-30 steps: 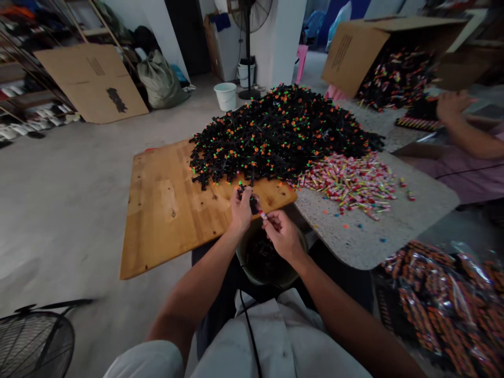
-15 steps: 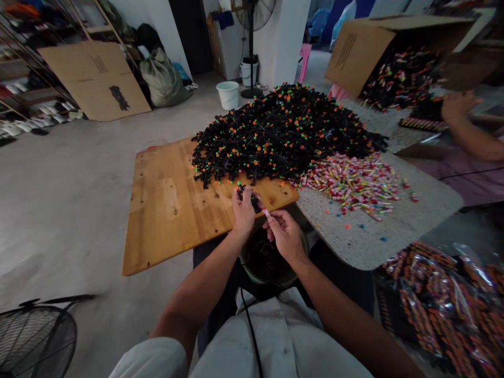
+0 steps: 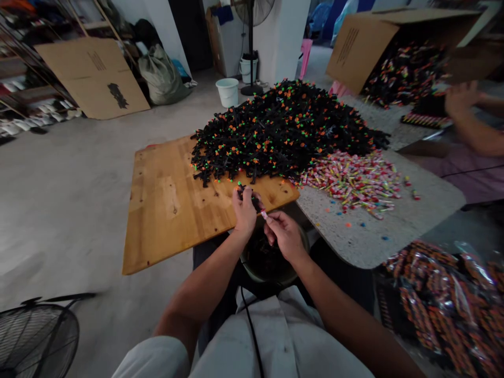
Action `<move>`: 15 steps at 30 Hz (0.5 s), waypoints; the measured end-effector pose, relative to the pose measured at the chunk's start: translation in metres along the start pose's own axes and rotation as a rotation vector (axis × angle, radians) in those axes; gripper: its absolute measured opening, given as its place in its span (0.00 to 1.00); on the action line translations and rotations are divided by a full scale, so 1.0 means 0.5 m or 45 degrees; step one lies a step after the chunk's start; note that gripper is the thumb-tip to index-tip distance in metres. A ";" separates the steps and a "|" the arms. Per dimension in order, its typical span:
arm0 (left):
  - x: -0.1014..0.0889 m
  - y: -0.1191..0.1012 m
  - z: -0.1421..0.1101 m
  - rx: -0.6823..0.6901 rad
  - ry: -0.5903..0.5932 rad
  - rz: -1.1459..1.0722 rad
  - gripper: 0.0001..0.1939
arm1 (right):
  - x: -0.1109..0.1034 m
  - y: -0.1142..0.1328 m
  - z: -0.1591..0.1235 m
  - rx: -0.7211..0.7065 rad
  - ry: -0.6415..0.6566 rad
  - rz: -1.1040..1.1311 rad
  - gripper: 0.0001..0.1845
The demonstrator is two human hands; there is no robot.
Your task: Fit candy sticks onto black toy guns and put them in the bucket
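Above the front edge of a wooden board, my left hand is closed around a small black plastic toy piece with a green tip. Part of that piece is hidden by the fingers. My right hand pinches a small pink-and-white candy tube, its front end at the black piece; whether it is inserted I cannot tell. Behind the hands rises a large heap of black toy pieces with orange and green tips. A pile of pink and yellow candy tubes lies to the right.
Between my knees, under the hands, stands a bucket with dark contents. The speckled tabletop adjoins the board. Bagged goods lie at lower right, and a fan at lower left. A co-worker's hand is near a cardboard box.
The candy tube in my right hand has shifted slightly left, closer to the black toy piece. My left hand stays almost still. The co-worker's hand has moved a little.
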State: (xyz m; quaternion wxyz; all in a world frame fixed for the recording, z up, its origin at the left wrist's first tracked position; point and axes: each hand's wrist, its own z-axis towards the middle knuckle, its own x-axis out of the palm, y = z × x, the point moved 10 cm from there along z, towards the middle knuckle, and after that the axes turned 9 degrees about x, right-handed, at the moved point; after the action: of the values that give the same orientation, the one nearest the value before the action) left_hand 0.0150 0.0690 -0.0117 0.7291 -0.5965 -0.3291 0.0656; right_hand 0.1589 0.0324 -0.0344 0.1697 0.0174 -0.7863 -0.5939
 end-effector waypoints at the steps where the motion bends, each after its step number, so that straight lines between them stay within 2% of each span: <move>1: -0.003 0.001 -0.001 -0.005 -0.021 -0.001 0.17 | 0.003 -0.002 0.000 0.028 0.018 0.015 0.21; 5: -0.014 0.008 -0.010 -0.030 -0.097 0.015 0.14 | 0.023 -0.014 -0.004 0.152 0.131 0.132 0.21; 9: -0.017 0.022 -0.019 0.002 -0.077 0.051 0.14 | 0.029 -0.023 -0.006 0.175 0.234 0.073 0.20; 12: -0.017 0.042 -0.018 0.013 0.060 0.141 0.16 | 0.006 -0.036 -0.004 0.200 0.280 -0.054 0.19; 15: -0.042 0.078 -0.004 -0.149 0.212 0.217 0.19 | -0.047 -0.051 -0.005 0.248 0.346 -0.332 0.18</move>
State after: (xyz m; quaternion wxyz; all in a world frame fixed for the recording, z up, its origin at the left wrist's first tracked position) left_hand 0.0112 0.0679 -0.0557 0.7096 -0.6672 -0.2188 0.0585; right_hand 0.1772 0.0278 -0.0634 0.1934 0.2154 -0.8008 -0.5243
